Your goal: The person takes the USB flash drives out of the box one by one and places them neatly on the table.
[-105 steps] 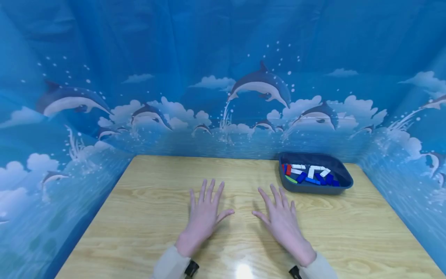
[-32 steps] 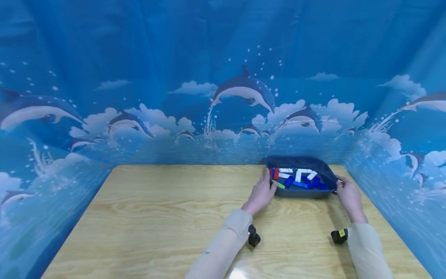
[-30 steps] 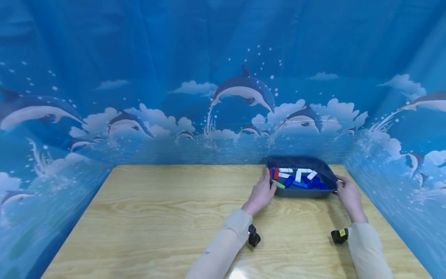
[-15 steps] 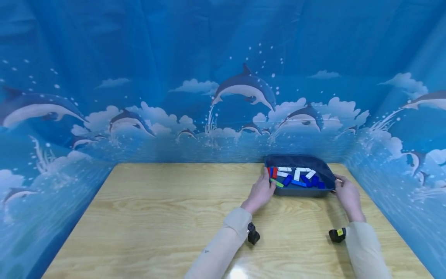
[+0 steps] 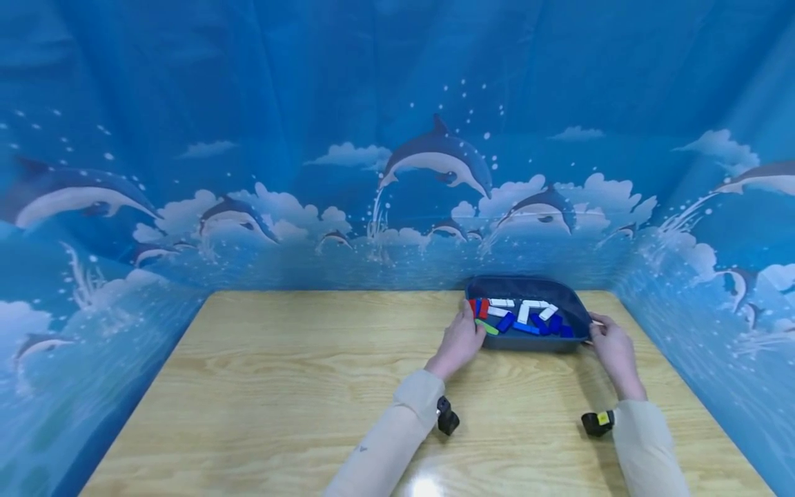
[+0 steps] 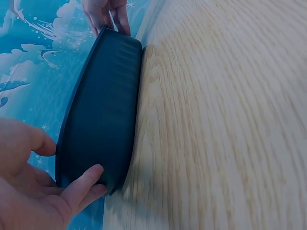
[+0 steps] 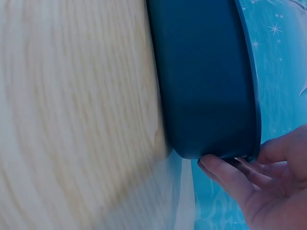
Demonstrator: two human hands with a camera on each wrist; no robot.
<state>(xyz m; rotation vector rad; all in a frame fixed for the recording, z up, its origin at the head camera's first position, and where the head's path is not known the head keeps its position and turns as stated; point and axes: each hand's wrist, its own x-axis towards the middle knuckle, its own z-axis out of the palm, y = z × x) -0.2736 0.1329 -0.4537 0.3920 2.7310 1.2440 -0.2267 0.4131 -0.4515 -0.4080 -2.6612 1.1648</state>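
A dark blue plastic bin point(image 5: 531, 342) sits at the back right of the table, with several small blocks in it. Among them are white blocks point(image 5: 524, 312), blue blocks point(image 5: 526, 328), red blocks point(image 5: 484, 308) and a green piece point(image 5: 487, 327). My left hand point(image 5: 461, 342) grips the bin's left end, thumb at the rim and fingers against the outer wall in the left wrist view. At the opposite end my right hand point(image 5: 613, 348) holds the bin, its fingertips at the lower wall and rim in the right wrist view.
The wooden table point(image 5: 279, 386) stretches left and forward of the bin. A blue dolphin-print curtain point(image 5: 310, 172) hangs along its back and sides, close behind the bin. Black wrist cameras point(image 5: 447, 417) stick out from both sleeves.
Earlier both hands were spread open over the middle of the table; then they took hold of the bin's two ends. Over the last half second the bin has shifted slightly left with them.
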